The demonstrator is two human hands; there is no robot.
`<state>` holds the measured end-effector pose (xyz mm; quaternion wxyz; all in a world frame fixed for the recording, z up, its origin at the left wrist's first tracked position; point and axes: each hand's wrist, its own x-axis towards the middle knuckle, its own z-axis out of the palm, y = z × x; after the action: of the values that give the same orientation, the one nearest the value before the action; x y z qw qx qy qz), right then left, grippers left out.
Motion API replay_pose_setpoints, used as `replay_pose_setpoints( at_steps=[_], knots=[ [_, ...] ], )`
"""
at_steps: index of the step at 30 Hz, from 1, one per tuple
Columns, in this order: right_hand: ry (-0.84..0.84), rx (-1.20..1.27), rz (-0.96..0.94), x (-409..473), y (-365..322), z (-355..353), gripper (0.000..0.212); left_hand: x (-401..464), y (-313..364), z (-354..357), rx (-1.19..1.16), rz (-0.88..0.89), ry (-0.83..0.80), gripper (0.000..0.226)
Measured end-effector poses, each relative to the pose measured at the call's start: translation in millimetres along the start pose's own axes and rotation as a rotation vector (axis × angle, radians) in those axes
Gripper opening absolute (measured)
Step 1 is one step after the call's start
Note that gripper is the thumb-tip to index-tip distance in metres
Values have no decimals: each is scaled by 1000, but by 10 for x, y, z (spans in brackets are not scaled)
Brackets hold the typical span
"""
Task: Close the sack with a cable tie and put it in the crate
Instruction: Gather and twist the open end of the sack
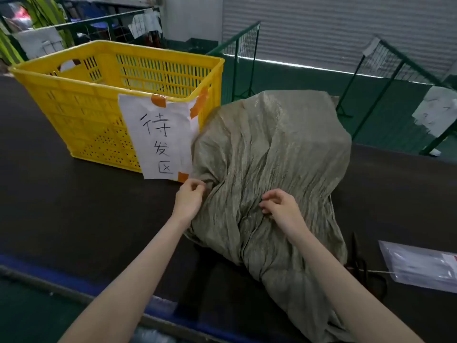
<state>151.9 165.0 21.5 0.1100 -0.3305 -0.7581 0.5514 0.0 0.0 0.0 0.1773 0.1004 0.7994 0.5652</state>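
A bulky grey-green woven sack [272,149] lies on the dark table, its narrow gathered end running toward me at the lower right. My left hand [189,198] pinches the sack's fabric at its left edge, fingers curled. On top of the sack, near its middle, my right hand [280,209] rests with fingers bent and pressing into the folds. The yellow slatted crate [81,112] stands just left of the sack, with a taped paper sign [160,137] on its front. I cannot see a cable tie on the sack.
A clear plastic packet [420,266] lies on the table at the right, with a thin white strip sticking out toward dark scissors [358,266] beside the sack. Green wire fence panels [239,58] stand behind the table. The table's blue front edge [49,273] runs across the lower left.
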Motion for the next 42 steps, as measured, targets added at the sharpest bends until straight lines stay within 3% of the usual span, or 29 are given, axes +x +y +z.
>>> replay_pose_setpoints(
  at_steps=[5,11,13,17,22,33,38,42],
  knots=[
    [76,-49,-40,-117,61,140,9,-122,-132,67,-34,-125,-44,36],
    [-19,17,83,-226,104,322,50,-323,-197,164,-157,-249,-159,59],
    [-19,36,97,-259,148,367,55,-422,-171,176,-215,-273,-212,65],
    [-7,134,88,-340,241,422,44,-598,-215,193,-230,-247,-292,58],
    [40,168,59,-428,383,491,16,-786,-227,147,-199,-162,-328,39],
    [158,186,29,-677,493,336,16,-1120,-374,96,-172,-41,-265,27],
    [204,148,-17,-830,577,269,16,-1219,-495,8,-209,-97,-283,25],
    [201,106,-37,-915,629,310,17,-1168,-427,-48,-336,-285,-354,37]
  ],
)
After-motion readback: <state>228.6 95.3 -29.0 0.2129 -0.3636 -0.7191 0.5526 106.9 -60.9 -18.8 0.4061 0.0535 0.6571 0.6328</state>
